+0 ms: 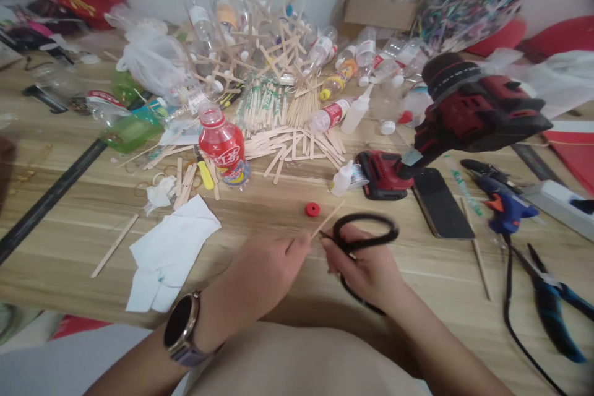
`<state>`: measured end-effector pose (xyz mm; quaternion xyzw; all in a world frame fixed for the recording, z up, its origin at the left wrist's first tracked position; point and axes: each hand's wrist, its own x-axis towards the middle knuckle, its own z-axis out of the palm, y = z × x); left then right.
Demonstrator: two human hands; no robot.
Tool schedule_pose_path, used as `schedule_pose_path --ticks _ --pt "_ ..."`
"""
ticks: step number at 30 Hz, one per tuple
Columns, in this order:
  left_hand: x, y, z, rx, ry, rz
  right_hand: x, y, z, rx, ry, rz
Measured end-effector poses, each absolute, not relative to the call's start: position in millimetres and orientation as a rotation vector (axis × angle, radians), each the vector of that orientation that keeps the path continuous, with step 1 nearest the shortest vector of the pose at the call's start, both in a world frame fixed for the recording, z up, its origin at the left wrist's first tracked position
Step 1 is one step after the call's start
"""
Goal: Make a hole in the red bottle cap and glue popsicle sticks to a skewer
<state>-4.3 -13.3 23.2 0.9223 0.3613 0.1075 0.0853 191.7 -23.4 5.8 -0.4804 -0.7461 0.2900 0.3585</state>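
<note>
Scissors with black loop handles (393, 232) sit in our right hand (371, 269), over the near part of the wood-grain table (260, 213); our fingers curl around the handles, though we cannot tell exactly how they pass through the loops. The blades are mostly hidden (blurred, too). Just beside them, our left hand (266, 269) pinches a thin wooden stick (331, 216) between thumb and fingers, its free end slanting up and away from us.

Beyond our hands lies a red bottle cap (312, 209), with a small white squeeze bottle (342, 178) farther back. A red-labelled drink bottle (225, 151) stands to the left, behind the folded white paper (176, 247). On the right we have a red-and-black cordless drill (487, 102), a smartphone (442, 203), a blue glue gun (505, 207) and pliers (552, 309). Loose flat craft sticks (297, 145) spread across the middle.
</note>
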Motion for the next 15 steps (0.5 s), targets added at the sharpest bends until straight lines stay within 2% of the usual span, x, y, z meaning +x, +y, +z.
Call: schedule_pose_path --ticks 2,4,9,15 --pt "1 -7 25 2.895 1.013 0.336 189 -25 7 -1.264 -1.630 1.106" --pt "7 -1 25 2.974 0.981 0.409 187 -26 7 -1.248 -1.476 1.204" --pt "19 8 17 2.725 0.981 0.705 188 -23 3 -1.322 -1.508 0.845" --pt "23 6 8 2.477 0.926 0.941 190 -23 0 -1.377 -1.619 0.691"
